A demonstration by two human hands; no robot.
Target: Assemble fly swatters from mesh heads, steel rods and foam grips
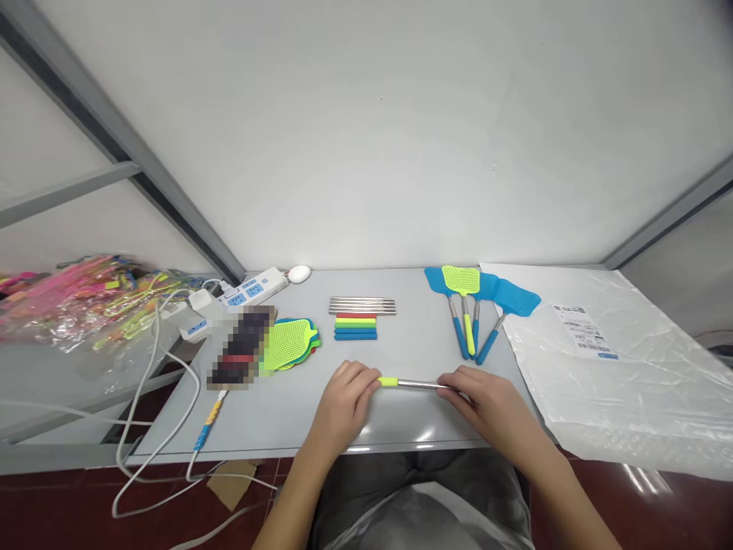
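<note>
Near the table's front edge, my left hand [347,399] is closed around a yellow-green handle sleeve [388,381]. A shiny metal rod [421,384] runs from the sleeve to the right, where my right hand [484,397] pinches its far end. Rod and sleeve lie in one line, the sleeve around the rod's left end. Beyond my hands is a row of metal rods [362,305], with several coloured sleeves [355,334] just in front of it. To the left sits a stack of fly swatter heads [289,344], a yellow-green one on top.
Several assembled fly swatters [469,325] lie at the back right, beside a white plastic bag [578,367] with a label. At left are a blurred-out phone [243,347], power strips [255,289], trailing white cables [198,382] and bagged colourful items [85,298].
</note>
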